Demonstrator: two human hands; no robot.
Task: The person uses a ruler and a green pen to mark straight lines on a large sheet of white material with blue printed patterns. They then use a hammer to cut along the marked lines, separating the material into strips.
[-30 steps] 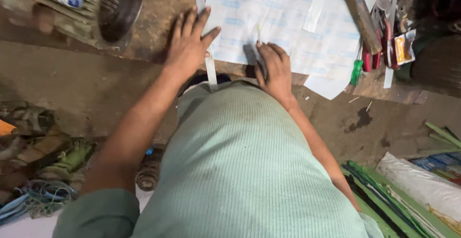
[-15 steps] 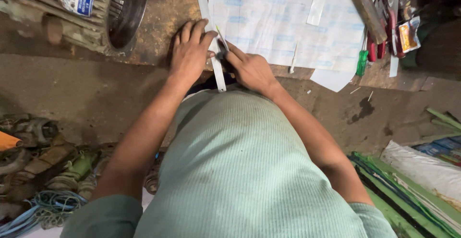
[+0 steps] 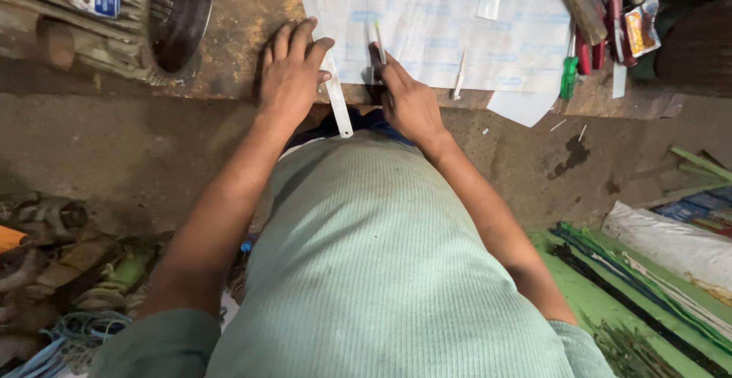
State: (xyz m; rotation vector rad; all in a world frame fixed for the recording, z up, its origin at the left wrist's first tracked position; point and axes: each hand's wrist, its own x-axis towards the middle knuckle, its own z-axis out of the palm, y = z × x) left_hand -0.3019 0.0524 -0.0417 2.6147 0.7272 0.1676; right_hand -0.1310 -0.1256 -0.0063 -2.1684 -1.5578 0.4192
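Spanning a worn wooden bench (image 3: 229, 42) (dirt floor (image 3: 114, 149) below), pale sheet (image 3: 457, 27).

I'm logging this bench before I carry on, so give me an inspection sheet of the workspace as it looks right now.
Surface: worn wooden bench, stained and scuffed.
Job's things: steel ruler lies along the left edge of the white sheet; thin pen-like tool points at the sheet.
Clutter: loose paper strips, a green-handled screwdriver, red-handled tools, a small packet.
Hands: left hand flat, pressing the ruler; right hand grips the tool beside it.
Cables: blue cord on the floor at lower left.
Surroundings: finned motor on the bench at left; footwear and green strips on the floor.
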